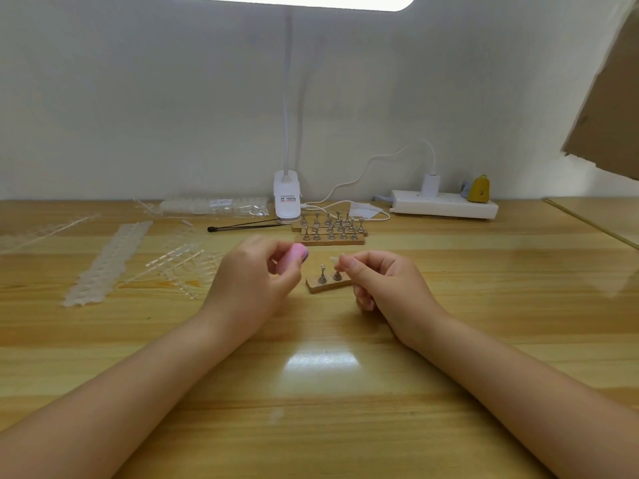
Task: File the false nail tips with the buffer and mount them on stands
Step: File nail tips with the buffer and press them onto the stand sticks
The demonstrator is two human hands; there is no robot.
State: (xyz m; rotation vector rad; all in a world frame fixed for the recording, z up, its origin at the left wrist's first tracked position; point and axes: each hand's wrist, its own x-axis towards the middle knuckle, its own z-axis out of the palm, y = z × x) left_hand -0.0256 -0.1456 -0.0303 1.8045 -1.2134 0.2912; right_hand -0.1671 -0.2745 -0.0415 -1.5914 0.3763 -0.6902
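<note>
the clear nail tip (334,260) sits pinched at the fingertips of the right hand (383,285), sticking out to the left just above a small wooden block (326,285) with two metal stands (322,275). the left hand (252,281) curls around a pink buffer (292,259), its end poking up near the nail tip without touching it. farther back on the wooden table (318,392) are more blocks of stands (330,228), clear plastic strips (103,261), a lamp clamp (287,198) and a white power strip (444,203).
</note>
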